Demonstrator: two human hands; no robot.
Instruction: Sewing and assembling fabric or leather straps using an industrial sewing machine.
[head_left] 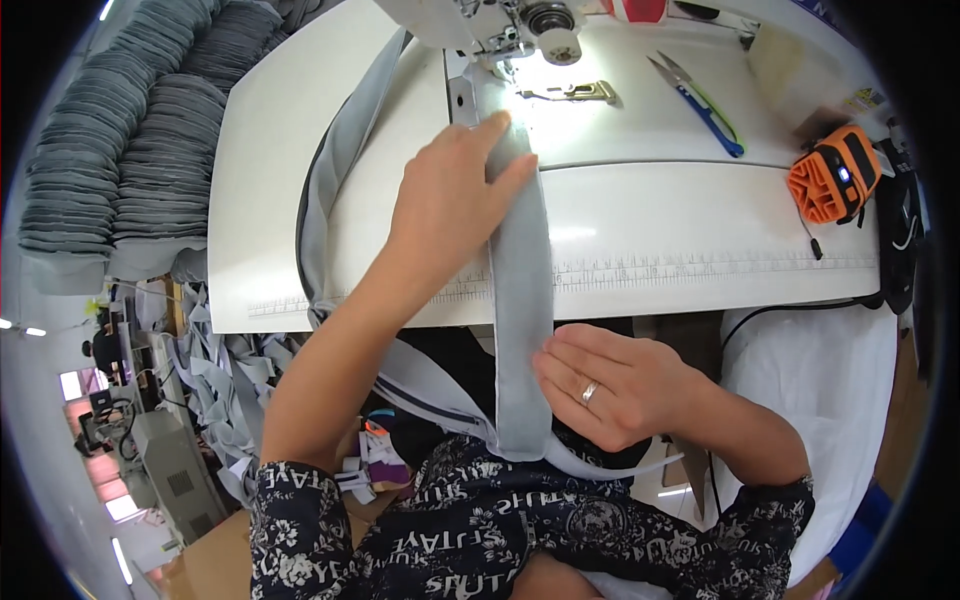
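Note:
A long grey fabric strip (523,290) runs from under the sewing machine head (490,30), over the white table (680,215) and down past its front edge toward my lap. My left hand (447,190) rests on the strip just before the needle area, with thumb and forefinger apart on the cloth. Below the table edge, my right hand (612,385), with a ring on one finger, pinches the strip's right edge. More of the grey band, with a dark line along it, loops at the left over the table (335,180) and beneath my left forearm.
Right of the needle sits a brass-coloured metal guide (575,93). Blue-and-green snips (712,112) and an orange device (838,175) lie farther right. Tall stacks of grey fabric pieces (165,150) stand at left. White plastic sheeting (810,390) hangs at lower right.

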